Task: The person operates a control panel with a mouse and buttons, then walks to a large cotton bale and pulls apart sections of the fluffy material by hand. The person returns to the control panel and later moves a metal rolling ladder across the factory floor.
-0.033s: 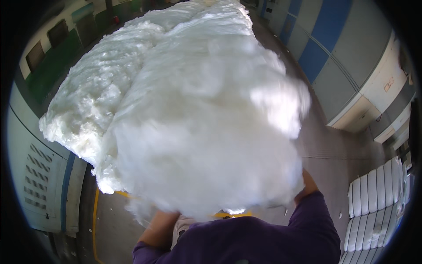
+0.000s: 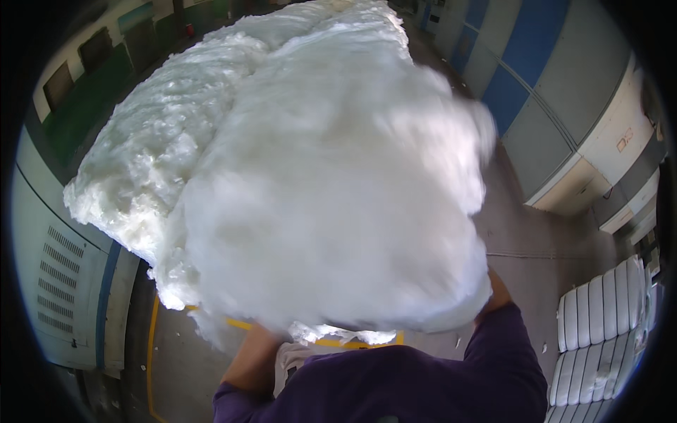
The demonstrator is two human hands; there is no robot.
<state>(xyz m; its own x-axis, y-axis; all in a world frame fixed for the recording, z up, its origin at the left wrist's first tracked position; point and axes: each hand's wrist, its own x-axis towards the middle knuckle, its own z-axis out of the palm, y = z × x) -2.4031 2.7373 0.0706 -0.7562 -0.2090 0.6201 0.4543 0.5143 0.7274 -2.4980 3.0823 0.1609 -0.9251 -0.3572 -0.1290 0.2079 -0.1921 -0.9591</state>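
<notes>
A big loose wad of white fibre (image 2: 331,233) fills the middle of the view, its near side blurred by motion. Both my forearms reach up into it from below. My left hand is hidden under its lower left edge; only the left forearm (image 2: 255,356) shows. On the other side, my right forearm (image 2: 498,292) goes behind the lower right edge, and that hand is covered too. Left of the wad and against it rises a large heap of white fibre (image 2: 159,134), which runs on behind it. A ragged tuft (image 2: 345,334) shows below the wad.
Along the right stands a long grey and blue machine housing (image 2: 564,77). Strapped white bales (image 2: 596,310) are stacked at the lower right. A grey cabinet with vent slots (image 2: 60,282) is close on the left. Yellow lines (image 2: 152,352) mark the grey floor, where small white scraps lie.
The near wad's lower edge has risen a little, baring more of the ragged tuft and yellow floor line beneath it. Its right side has shifted slightly upward. The heap behind stays put.
</notes>
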